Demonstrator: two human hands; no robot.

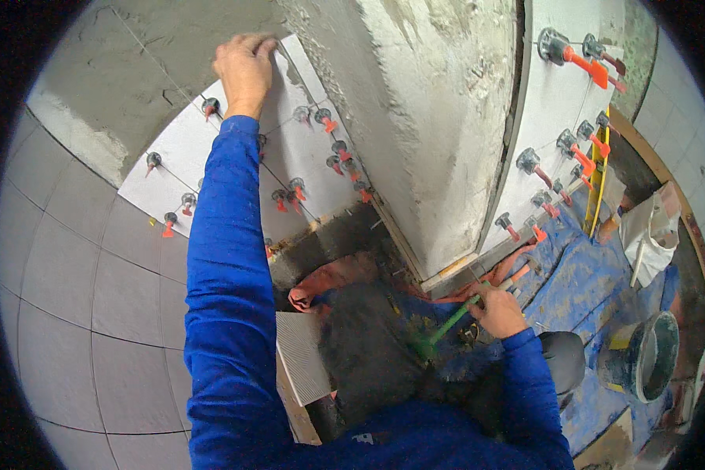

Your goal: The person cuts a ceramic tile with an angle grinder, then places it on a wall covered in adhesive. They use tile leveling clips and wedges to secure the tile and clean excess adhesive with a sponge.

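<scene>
Rough concrete is rising as a corner column (423, 117), white wall tiles (290, 149) studded with red levelling clips (329, 124) flanking it. Left hand (245, 69) is pressing flat, fingers spread, on the top tile's edge. Right hand (497, 311) is gripping a green-handled tool (446, 323) — its head is lost in shadow — above blue sheeting (595, 290); a bucket (642, 356) is sitting near the right rim.

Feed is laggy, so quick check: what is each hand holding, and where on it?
The right hand grips a green-handled tool at the handle's upper end. The left hand holds nothing; it presses flat on the top edge of a white wall tile.
</scene>
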